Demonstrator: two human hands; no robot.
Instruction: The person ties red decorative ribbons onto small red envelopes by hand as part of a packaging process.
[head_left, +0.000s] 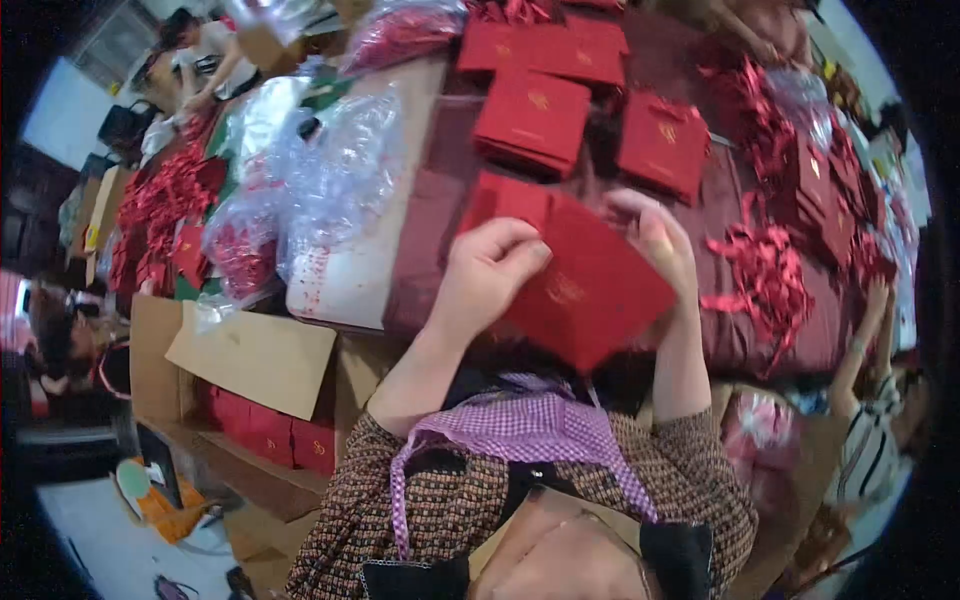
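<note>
My left hand (490, 268) pinches the upper left edge of a red gift bag (590, 290), flat and tilted, with gold print on its face. Beside the bag's right edge is my right hand (660, 240), its fingers loosely bent and slightly blurred, with no clear grip on anything. Under the held bag, part of another red piece (490, 200) shows on the table. Just beyond my hands lie a stack of red bags (530, 120) and a second stack (663, 147), both with gold print.
Red ribbons (765, 280) are heaped to the right. Clear plastic wrapping (335, 180) covers the table's left part. A cardboard box (250, 360) with red pieces stands at lower left. Other people sit around, including one at the far left (215, 60) and one at right (870, 440).
</note>
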